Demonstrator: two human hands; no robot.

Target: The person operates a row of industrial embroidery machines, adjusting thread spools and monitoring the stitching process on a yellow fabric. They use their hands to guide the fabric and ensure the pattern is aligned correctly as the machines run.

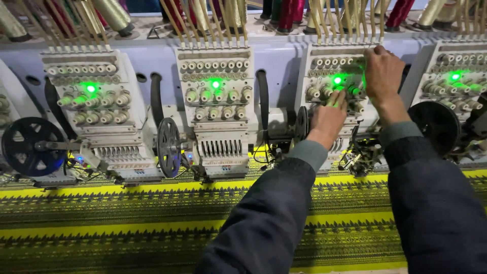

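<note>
A long yellow-and-dark patterned cloth (127,223) lies stretched under a row of white multi-needle embroidery heads (218,101), and the person is working on the thread path of the third head (324,66). The left hand (328,117) has fingers pressed together on the cream tension knobs (315,92) beside the green lamp (337,80). The right hand (383,73) seems to pinch a thread too fine to make out, so any further move likely calls for a steady, light touch.
</note>
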